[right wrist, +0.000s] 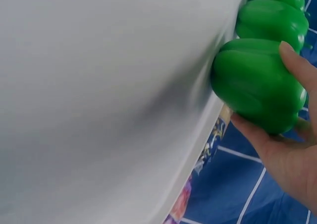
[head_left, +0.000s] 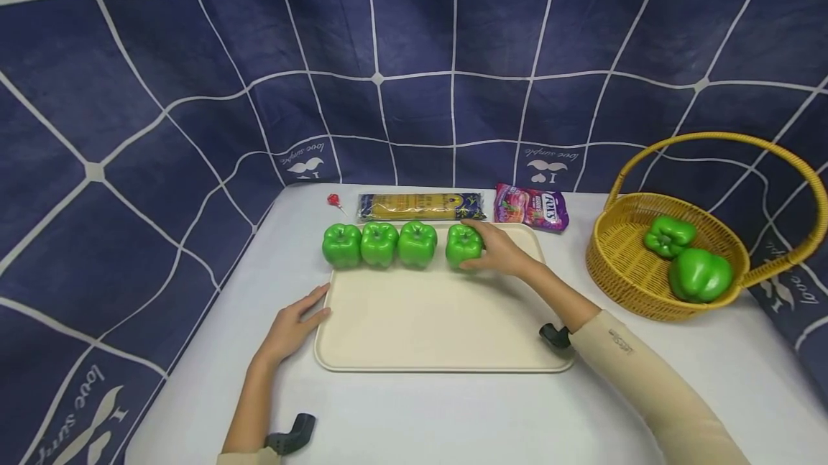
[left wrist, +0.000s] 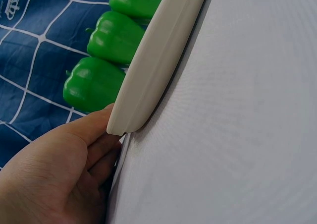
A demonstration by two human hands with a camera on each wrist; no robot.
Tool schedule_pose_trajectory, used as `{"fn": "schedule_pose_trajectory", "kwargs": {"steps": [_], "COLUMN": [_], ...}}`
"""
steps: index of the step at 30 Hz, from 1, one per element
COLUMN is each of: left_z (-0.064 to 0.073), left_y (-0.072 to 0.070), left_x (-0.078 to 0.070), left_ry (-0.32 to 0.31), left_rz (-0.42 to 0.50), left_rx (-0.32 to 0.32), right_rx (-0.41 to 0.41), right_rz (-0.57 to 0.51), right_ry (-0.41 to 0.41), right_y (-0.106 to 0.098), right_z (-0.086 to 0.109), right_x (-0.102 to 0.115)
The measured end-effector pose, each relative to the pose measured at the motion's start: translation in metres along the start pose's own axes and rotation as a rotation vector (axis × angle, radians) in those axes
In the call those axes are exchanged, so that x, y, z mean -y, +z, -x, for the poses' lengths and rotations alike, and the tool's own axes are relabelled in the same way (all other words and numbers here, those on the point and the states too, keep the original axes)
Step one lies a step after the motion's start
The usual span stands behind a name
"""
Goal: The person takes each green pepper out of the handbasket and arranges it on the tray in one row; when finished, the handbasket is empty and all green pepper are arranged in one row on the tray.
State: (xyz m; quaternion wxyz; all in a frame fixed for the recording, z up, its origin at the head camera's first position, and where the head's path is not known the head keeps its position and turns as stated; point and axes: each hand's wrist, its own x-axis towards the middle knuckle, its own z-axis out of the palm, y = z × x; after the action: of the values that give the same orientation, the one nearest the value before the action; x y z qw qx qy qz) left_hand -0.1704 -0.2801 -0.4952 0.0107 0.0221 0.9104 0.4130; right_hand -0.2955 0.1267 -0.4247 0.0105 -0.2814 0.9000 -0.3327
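My right hand [head_left: 501,249] grips a green bell pepper [head_left: 463,246] over the far side of the cream tray [head_left: 440,321], its thumb and fingers curled round the right of it. To its left, three more green peppers [head_left: 379,244] stand side by side in a row along the tray's far edge. In the right wrist view the held pepper [right wrist: 257,83] shows large, with the others lined up behind it. My left hand [head_left: 291,325] rests at the tray's left edge. Seen from the left wrist, its fingers [left wrist: 94,125] are at the tray's corner.
A yellow wicker basket [head_left: 621,285] with a tall handle stands at the right, two green peppers [head_left: 701,274] inside. Behind the tray lie a pack of noodles [head_left: 420,206], a purple candy bag [head_left: 530,208] and a red lollipop [head_left: 333,200]. A blue checked cloth [head_left: 414,113] hangs behind.
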Motion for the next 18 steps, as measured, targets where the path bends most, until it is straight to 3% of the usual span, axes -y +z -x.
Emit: {"fn": "schedule_pose_trajectory", "kwargs": {"steps": [18], "left_z": [0.001], "left_y": [-0.001], "left_x": [-0.002], "left_ry": [0.025], "left_rz": [0.002], "left_rx": [-0.005], "right_rx": [-0.007], "right_rz": [-0.015], "right_ry": [0.003], "right_y": [0.013], "right_z": [-0.01], "right_x": [0.007]}}
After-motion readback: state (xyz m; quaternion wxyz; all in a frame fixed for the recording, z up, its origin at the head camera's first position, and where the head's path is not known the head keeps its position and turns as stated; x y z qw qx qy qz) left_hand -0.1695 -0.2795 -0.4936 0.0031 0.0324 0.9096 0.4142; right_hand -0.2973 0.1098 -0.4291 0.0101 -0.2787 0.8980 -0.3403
